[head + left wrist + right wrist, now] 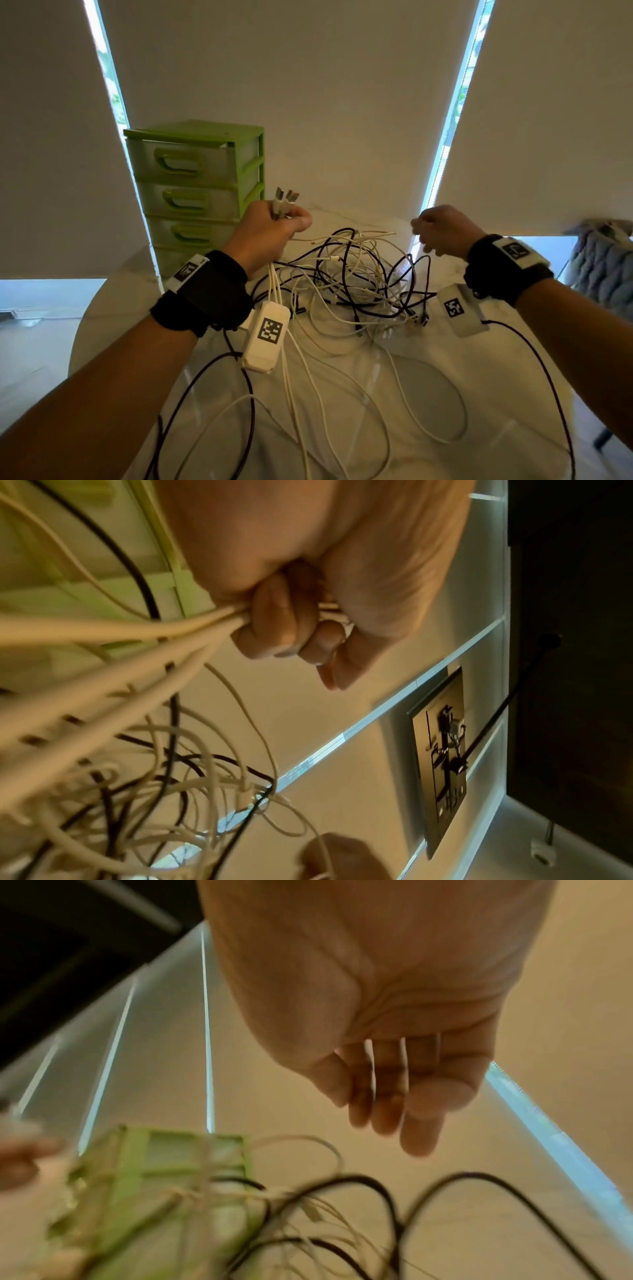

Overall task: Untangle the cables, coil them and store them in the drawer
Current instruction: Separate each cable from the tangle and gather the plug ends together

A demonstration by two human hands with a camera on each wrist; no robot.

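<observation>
A tangle of white and black cables [359, 284] lies in the middle of a round white table [102, 308]. My left hand [274, 229] is raised above the tangle's left side and grips a bunch of white cable ends [284, 202], whose USB plugs stick up out of the fist. The left wrist view shows the fingers [274, 620] curled round these white cables [137, 653]. My right hand [438, 233] hovers over the tangle's right side, fingers [394, 1096] loosely bent and holding nothing. A green drawer unit [195, 192] with all drawers closed stands at the back left.
Loose white and black loops [428, 404] trail toward the table's near edge. Window blinds hang right behind the table. A grey knitted blanket [603, 267] lies off the table's right side. Black sensor leads [548, 377] run from my wristbands.
</observation>
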